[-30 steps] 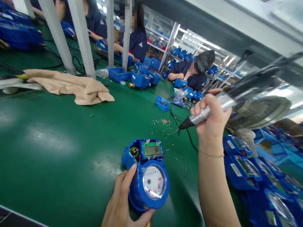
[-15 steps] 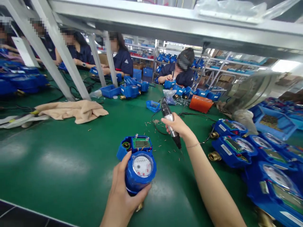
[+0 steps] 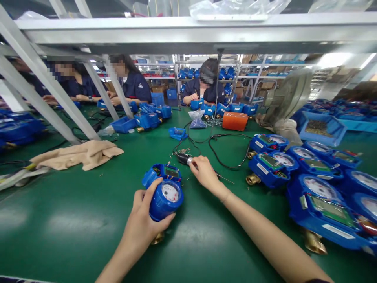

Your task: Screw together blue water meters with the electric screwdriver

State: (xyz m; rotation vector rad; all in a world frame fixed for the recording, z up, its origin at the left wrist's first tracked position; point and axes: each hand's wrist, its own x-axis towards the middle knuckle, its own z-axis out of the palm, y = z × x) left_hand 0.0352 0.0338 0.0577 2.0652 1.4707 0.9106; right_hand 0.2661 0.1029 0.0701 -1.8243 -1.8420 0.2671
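My left hand [image 3: 147, 212] is wrapped round a blue water meter [image 3: 165, 202] with a round white dial, a small display board at its far end and a brass fitting below. To its right, my right hand [image 3: 204, 173] has its fingers closed round an electric screwdriver [image 3: 185, 158], low over the green table. The screwdriver lies nearly level, its dark cord end to the left and its thin bit pointing right. Part of its body is hidden by the hand. Small loose screws [image 3: 184, 151] are scattered just behind it.
Several more blue meters [image 3: 269, 167] crowd the right side. Behind stand an orange box [image 3: 235, 121], a blue tray [image 3: 177, 133], a bin of small parts [image 3: 321, 127] and a fan [image 3: 290, 96]. A beige cloth [image 3: 85, 153] lies left. Co-workers sit beyond; a metal shelf beam [image 3: 176, 33] crosses overhead.
My right hand has lowered the screwdriver towards the table and turned it from steep to nearly level. My left hand still holds the meter. The view has shifted to the right.
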